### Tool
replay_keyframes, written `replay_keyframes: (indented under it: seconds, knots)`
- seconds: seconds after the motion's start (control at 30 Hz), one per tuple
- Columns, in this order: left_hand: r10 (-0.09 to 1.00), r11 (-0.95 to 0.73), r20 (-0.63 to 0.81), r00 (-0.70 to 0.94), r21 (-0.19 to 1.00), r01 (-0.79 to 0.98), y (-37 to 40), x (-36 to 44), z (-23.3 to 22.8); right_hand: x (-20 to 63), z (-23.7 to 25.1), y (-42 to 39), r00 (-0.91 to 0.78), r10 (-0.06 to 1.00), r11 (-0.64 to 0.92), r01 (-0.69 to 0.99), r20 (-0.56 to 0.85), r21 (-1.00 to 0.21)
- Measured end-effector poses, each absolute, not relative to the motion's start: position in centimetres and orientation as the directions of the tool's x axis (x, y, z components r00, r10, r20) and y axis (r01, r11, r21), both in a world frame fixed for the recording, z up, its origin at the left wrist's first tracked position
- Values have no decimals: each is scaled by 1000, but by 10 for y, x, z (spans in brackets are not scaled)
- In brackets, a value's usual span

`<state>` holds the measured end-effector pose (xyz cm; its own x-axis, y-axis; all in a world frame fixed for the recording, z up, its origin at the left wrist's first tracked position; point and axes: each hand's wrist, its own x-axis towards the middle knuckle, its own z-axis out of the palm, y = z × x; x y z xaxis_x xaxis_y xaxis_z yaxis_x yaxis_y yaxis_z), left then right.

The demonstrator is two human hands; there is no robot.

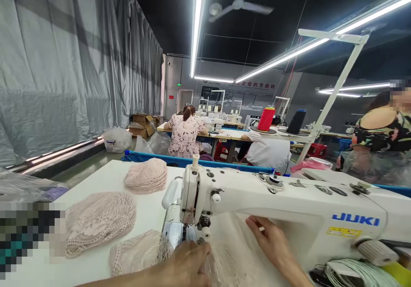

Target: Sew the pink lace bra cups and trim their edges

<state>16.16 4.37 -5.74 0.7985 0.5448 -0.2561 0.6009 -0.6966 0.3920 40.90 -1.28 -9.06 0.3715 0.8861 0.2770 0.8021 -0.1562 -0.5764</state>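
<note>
A white JUKI sewing machine (263, 193) stands in front of me, its needle area partly hidden by my left hand. My left hand (186, 263) is closed beside the presser foot, its curled fingers on pale pink lace fabric (229, 261). Under the machine arm, my right hand (272, 242) pinches the sheer upper part of this fabric between thumb and fingers. A loose lace piece (138, 250) lies on the white table left of the needle, partly behind my left wrist.
Two stacks of lace pieces, a nearer stack (102, 220) and a farther stack (147, 176), rest on the white table (93, 267). Behind the machine stand a red thread cone (266, 119) and a black thread cone (296, 122). Several people are nearby.
</note>
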Motion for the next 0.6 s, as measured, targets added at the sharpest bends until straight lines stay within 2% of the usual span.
replay_keyframes:
  seconds: [0.2, 0.27, 0.33, 0.37, 0.53, 0.6]
  knots:
    - [575, -770, -101, 812, 269, 578, 19, 172, -55, 411, -88, -38, 427, 833, 28, 604, 353, -796]
    - [500, -836, -49, 865, 232, 497, 11, 187, -52, 409, -88, -33, 437, 825, 77, 542, 359, -837]
    - [376, -903, -58, 925, 203, 380, 10, 208, -49, 408, -88, -28, 443, 821, 119, 484, 360, -867]
    - [361, -911, -44, 932, 196, 362, 14, 220, -48, 409, -88, -27, 448, 819, 136, 456, 359, -879]
    - [526, -826, -39, 849, 212, 522, 48, 285, -49, 409, -77, -42, 479, 813, 221, 274, 331, -936]
    - [542, -802, -60, 838, 261, 538, 60, 302, -52, 407, -67, -58, 472, 824, 258, 183, 315, -949]
